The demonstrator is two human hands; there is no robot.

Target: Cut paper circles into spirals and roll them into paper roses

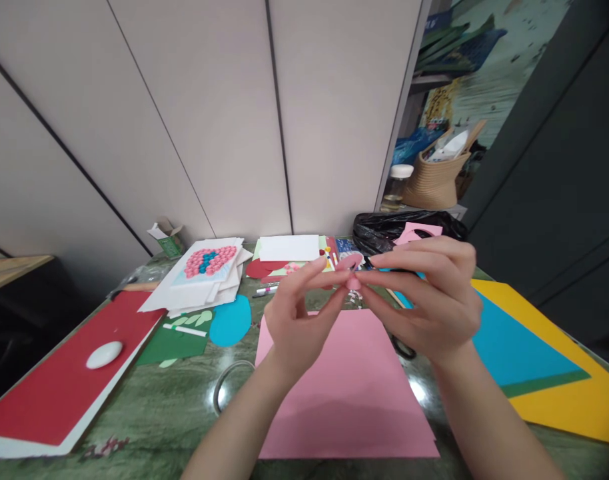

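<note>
My left hand (304, 320) and my right hand (429, 300) meet above the table, thumbs and forefingers pinched on a small curled strip of pink paper (353, 283). A loop of the strip rises over the fingertips; the part between them is mostly hidden. Below both hands lies a stack of pink paper sheets (344, 400). The handle of black scissors (403, 348) shows partly beside the stack, under my right hand.
Red sheets (39, 380) with a white oval object (104, 355) lie left. Blue paper (519, 347) over yellow paper (579, 380) lies right. Behind are white sheets with a pink-and-blue design (209, 261), a black plastic bag (379, 230) and a grey ring (219, 390) nearer me.
</note>
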